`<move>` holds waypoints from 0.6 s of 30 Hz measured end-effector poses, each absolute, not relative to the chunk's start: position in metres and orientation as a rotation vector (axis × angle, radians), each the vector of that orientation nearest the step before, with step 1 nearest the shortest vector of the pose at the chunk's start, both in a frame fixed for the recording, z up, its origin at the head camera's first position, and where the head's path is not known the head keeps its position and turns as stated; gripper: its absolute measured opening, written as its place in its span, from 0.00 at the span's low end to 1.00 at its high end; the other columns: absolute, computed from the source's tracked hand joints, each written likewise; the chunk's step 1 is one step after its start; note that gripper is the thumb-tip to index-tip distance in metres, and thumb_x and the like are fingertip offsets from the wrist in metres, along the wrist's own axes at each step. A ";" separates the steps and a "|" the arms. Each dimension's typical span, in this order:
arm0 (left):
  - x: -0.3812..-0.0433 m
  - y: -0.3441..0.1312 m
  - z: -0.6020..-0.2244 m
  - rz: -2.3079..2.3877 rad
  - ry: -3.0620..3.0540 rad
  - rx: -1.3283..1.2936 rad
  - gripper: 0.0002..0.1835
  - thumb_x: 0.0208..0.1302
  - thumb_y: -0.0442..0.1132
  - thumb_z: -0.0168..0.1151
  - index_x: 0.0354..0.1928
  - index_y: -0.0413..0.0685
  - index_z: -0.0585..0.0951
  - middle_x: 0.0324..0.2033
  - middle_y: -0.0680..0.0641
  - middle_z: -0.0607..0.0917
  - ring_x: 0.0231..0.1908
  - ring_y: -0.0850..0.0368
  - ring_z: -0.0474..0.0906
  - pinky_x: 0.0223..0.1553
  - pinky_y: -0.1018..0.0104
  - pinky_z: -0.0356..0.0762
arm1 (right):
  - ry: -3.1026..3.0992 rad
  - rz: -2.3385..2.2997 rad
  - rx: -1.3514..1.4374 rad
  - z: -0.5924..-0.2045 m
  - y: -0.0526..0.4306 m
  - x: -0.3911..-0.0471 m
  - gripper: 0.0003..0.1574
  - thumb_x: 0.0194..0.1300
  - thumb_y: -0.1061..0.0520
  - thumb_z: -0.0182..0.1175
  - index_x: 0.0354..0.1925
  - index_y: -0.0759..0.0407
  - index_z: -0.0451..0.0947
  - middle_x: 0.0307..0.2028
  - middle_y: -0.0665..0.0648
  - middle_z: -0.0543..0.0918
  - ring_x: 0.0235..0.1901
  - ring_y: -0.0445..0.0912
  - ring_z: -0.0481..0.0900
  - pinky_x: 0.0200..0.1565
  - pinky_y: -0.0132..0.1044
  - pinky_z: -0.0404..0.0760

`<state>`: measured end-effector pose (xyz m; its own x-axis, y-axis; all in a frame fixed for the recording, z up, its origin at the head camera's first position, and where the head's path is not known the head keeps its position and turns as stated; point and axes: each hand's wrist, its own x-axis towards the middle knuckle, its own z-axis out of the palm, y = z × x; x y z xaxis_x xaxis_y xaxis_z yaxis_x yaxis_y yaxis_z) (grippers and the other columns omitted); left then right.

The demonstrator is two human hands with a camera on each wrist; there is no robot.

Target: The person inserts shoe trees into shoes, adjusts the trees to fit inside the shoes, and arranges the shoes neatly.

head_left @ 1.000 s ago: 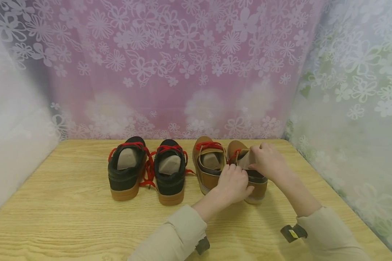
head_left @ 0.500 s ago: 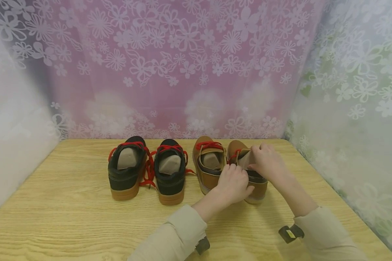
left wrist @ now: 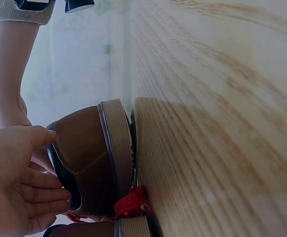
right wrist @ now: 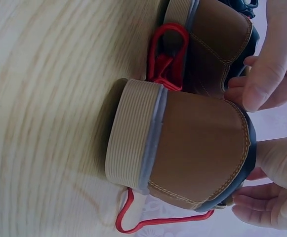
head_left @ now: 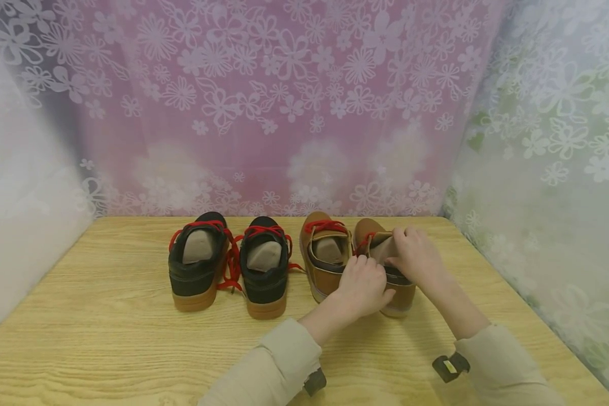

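Two brown shoes with red laces stand on the right part of the table, toes away from me. My left hand [head_left: 361, 285] is at the left and heel side of the far-right brown shoe [right wrist: 197, 148]; its thumb touches the heel rim, its fingers rather straight beside the opening. At that shoe's right side, my right hand [head_left: 417, 254] grips the collar, with the thumb inside near a beige stuffing piece [head_left: 383, 249] and the fingers near the lace end. Exact finger contact is partly hidden. The other brown shoe [head_left: 326, 276] stands close to the left, stuffed too.
Left of the brown pair stand two black shoes, one outer [head_left: 193, 282] and one inner [head_left: 264, 290], with tan soles, beige stuffing and red laces trailing between them. The wooden table [head_left: 106, 349] ends at a pink flowered curtain [head_left: 264, 113].
My right hand has shifted very slightly right at the collar, and its forearm has drawn a little left. The left hand and the shoes look unmoved.
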<state>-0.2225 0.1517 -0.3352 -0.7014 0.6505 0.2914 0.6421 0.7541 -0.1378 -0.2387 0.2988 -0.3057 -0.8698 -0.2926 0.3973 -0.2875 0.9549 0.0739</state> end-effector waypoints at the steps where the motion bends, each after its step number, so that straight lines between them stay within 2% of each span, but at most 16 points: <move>1: -0.222 0.152 -0.335 0.040 -2.631 -1.001 0.23 0.60 0.64 0.53 0.30 0.51 0.80 0.27 0.55 0.77 0.31 0.60 0.71 0.33 0.69 0.64 | -2.690 -0.019 0.416 -0.306 0.299 -0.239 0.33 0.42 0.58 0.75 0.41 0.75 0.70 0.28 0.68 0.74 0.31 0.63 0.74 0.34 0.51 0.74; 9: -0.221 0.152 -0.334 0.036 -2.658 -1.000 0.23 0.59 0.64 0.54 0.29 0.51 0.79 0.27 0.55 0.77 0.31 0.60 0.71 0.33 0.69 0.64 | -2.706 -0.035 0.362 -0.311 0.298 -0.239 0.31 0.43 0.58 0.74 0.38 0.74 0.69 0.26 0.66 0.72 0.29 0.61 0.73 0.32 0.49 0.74; 18: -0.221 0.152 -0.334 0.049 -2.651 -0.996 0.23 0.60 0.64 0.53 0.30 0.52 0.80 0.27 0.55 0.77 0.32 0.60 0.71 0.34 0.69 0.64 | -2.674 -0.041 0.344 -0.317 0.296 -0.236 0.30 0.44 0.58 0.74 0.38 0.74 0.68 0.28 0.69 0.72 0.33 0.63 0.73 0.30 0.50 0.76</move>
<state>-0.2212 0.1524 -0.3343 -0.7114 0.6477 0.2727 0.6372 0.7582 -0.1385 -0.2362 0.2963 -0.3175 -0.8713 -0.2475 0.4237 -0.2345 0.9685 0.0834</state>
